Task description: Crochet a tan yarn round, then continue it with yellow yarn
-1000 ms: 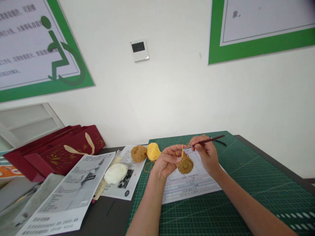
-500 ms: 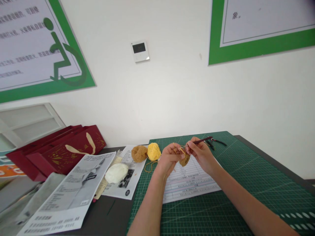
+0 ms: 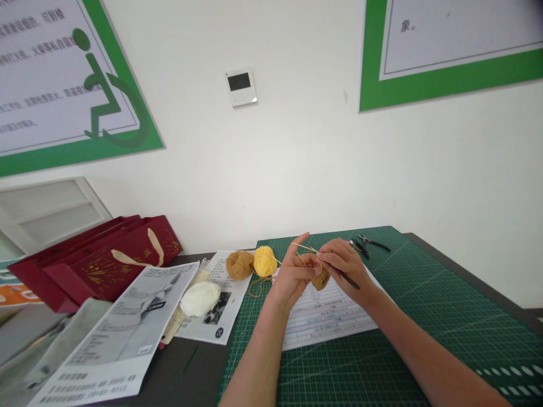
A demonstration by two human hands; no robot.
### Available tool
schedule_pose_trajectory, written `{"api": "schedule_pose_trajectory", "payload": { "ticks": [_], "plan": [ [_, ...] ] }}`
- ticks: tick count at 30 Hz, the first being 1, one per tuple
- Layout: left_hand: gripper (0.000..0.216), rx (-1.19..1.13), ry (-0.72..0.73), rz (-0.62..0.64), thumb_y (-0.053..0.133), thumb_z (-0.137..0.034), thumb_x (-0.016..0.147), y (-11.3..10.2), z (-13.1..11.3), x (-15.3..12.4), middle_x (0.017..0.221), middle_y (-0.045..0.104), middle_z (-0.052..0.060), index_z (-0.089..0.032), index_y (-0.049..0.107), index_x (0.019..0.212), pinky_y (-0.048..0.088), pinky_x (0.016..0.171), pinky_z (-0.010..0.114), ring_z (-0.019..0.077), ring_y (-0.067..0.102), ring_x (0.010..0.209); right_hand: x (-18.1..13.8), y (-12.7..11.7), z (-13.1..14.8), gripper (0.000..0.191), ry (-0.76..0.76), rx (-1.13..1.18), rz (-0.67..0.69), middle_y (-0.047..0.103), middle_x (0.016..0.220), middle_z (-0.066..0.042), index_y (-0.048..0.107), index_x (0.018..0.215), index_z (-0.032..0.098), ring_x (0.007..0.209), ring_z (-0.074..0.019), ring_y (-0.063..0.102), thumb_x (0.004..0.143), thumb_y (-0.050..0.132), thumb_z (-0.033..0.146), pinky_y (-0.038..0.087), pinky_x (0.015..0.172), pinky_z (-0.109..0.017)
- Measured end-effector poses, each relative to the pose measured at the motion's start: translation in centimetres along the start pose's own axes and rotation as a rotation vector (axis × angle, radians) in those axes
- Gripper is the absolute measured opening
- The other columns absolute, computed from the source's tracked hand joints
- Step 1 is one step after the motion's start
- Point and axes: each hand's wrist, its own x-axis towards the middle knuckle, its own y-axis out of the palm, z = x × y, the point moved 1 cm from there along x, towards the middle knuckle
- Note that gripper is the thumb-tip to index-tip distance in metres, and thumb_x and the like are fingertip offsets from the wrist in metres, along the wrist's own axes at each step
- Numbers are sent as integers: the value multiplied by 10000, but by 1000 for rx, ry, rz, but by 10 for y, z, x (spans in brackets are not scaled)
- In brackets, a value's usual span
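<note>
My left hand (image 3: 294, 278) pinches a small brown crochet piece (image 3: 320, 279), its index finger raised with a strand of yellow yarn (image 3: 303, 249) looped over it. My right hand (image 3: 345, 263) is closed on a dark crochet hook (image 3: 348, 279), whose handle points down to the right; its tip is hidden at the piece. Both hands hover over a printed sheet (image 3: 326, 316) on the green cutting mat (image 3: 382, 350). The strand runs back to a yellow yarn ball (image 3: 264, 261).
A brown yarn ball (image 3: 240, 264) and a white yarn ball (image 3: 200, 298) lie on printed papers (image 3: 110, 339) to the left. Dark red gift bags (image 3: 97, 260) lie at the far left. Small pliers or scissors (image 3: 367, 243) rest at the mat's far edge.
The hook swung from pointing up-right to pointing down-right. My left index finger has lifted with the yarn over it. The crochet piece turned from flat-on to edge-on between my fingers.
</note>
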Motion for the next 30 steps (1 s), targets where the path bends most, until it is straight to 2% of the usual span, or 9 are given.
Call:
{"api": "schedule_pose_trajectory", "payload": {
  "ticks": [2,4,7,9,12,16,20,30],
  "plan": [
    [924,-64,-69,29,722,12,565,-1,1,0,762,669,21,-193,388,1402,380,667,244,130,580,682,-2,-1,1,179,-26,-23,-37,673,855,-41,689,877,306,825,-236,572,820,633,145,440,752,-433],
    [888,-107,-130,61,731,-13,562,-1,3,1,803,674,43,-176,425,1379,403,690,260,149,604,711,-3,2,3,159,15,73,-143,666,839,-42,683,879,301,818,-235,582,828,630,159,451,745,-424],
    [908,-135,-163,100,738,-24,558,-2,3,1,857,678,60,-189,413,1390,426,702,278,172,629,740,-3,9,6,37,197,295,-266,631,814,-42,653,862,267,777,-217,583,859,617,255,462,698,-379],
    [909,-143,-162,124,731,-21,566,-2,1,0,846,677,58,-191,404,1398,431,686,276,174,630,727,-1,11,7,85,306,428,-310,598,781,-28,622,857,244,711,-187,561,876,602,324,449,661,-342],
    [882,-147,-155,164,712,-19,580,-2,-2,-1,820,681,62,-169,409,1395,435,666,278,170,621,695,3,10,7,160,384,612,-365,535,685,8,579,843,230,618,-147,487,897,569,380,396,611,-302],
    [811,-147,-138,184,693,-12,580,-2,-6,-2,806,684,65,-132,466,1349,436,687,280,168,618,706,6,8,4,221,499,829,-331,441,596,38,550,794,224,557,-128,404,905,551,415,326,557,-279],
    [757,-139,-129,192,689,-27,579,-4,-9,-2,785,672,58,-128,509,1307,432,676,275,162,607,687,8,9,6,262,584,907,-291,407,587,45,535,752,219,523,-116,363,889,568,439,293,526,-271],
    [726,-156,-167,234,708,-66,556,-2,-2,-1,730,611,32,-147,517,1251,408,646,277,164,575,657,10,5,11,220,454,763,-253,517,644,23,552,814,229,583,-135,446,874,598,436,351,586,-287]
  ]
}}
